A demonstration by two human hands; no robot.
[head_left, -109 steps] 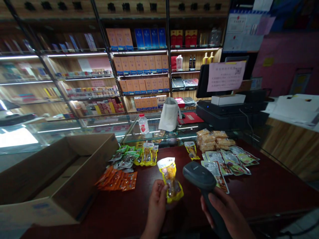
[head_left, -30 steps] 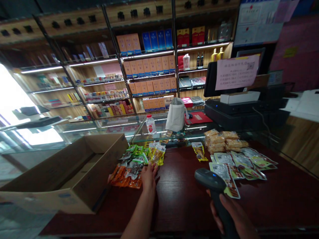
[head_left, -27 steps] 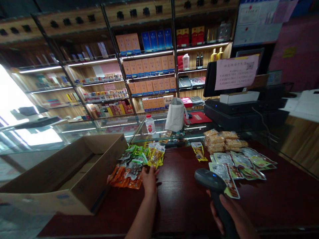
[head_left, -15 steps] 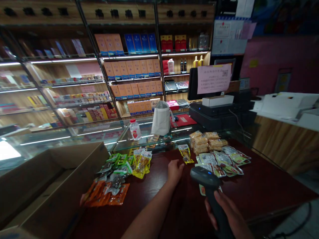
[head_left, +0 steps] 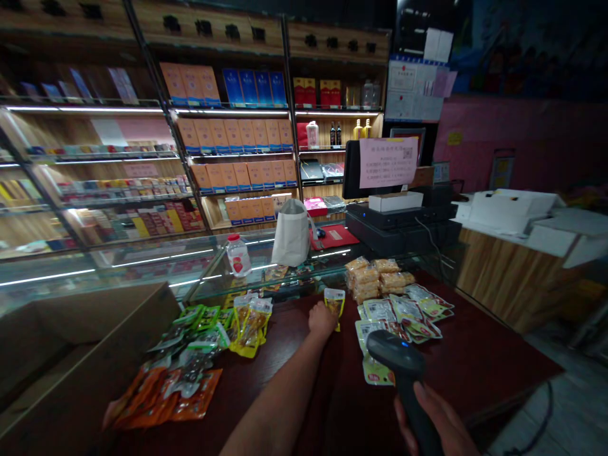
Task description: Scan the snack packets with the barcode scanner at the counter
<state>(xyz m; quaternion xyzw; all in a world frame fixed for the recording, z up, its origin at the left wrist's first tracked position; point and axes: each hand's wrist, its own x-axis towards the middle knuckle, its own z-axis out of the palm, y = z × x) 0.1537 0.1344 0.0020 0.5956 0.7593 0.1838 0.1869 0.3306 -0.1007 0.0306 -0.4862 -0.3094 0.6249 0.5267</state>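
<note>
My left hand [head_left: 322, 318] is closed on a small yellow snack packet [head_left: 335, 302], which tilts up from the dark red tabletop [head_left: 294, 335]. The fingertips are hidden behind the packet and the hand. In my right hand [head_left: 439, 415] is a black barcode scanner [head_left: 398, 358] with a blue light on top, its head pointing left. Green-and-silver snack packets [head_left: 380, 309] lie beyond and partly under the scanner in my view. Left of my left hand lie several yellow packets [head_left: 251, 323], green packets [head_left: 204, 316] and orange packets [head_left: 166, 396].
An open cardboard box [head_left: 90, 361] stands at the left. Wrapped beige snacks [head_left: 368, 278] are stacked at the back right. Behind are a red-capped bottle [head_left: 238, 256], a white bag [head_left: 291, 235] and a monitor [head_left: 352, 170] with a pink notice. Shelves of boxed goods line the wall.
My left hand has reached the lone yellow packet and taken hold of it, tipping it up. The camera has turned slightly right; the scanner stays in my right hand.
</note>
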